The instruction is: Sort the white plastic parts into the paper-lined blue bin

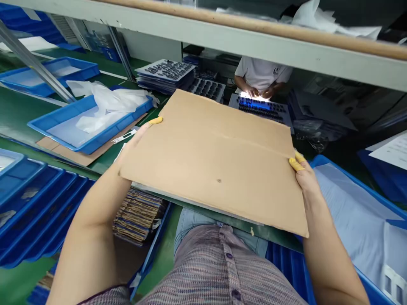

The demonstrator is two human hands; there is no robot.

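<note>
A large flat sheet of brown cardboard (210, 156) spans the space in front of my body, above the front edge of the green-topped table. It has a faint crease and a small dark spot. My left hand (140, 133) grips its left edge, a yellow finger cot on the finger that shows at the top. At the right edge, my right hand (303, 171) holds the sheet with yellow-covered fingers over it. Most fingers of both hands are hidden beneath the cardboard, and so is whatever lies under it.
Left of the cardboard, a blue tray (57, 135) holds crumpled white sheets. More blue trays (44, 203) are stacked lower left, beside a pile of cardboard pieces (140, 214). A blue bin (321, 160) stands at right. Across the table a person (263, 74) handles dark parts under a shelf beam (222, 34).
</note>
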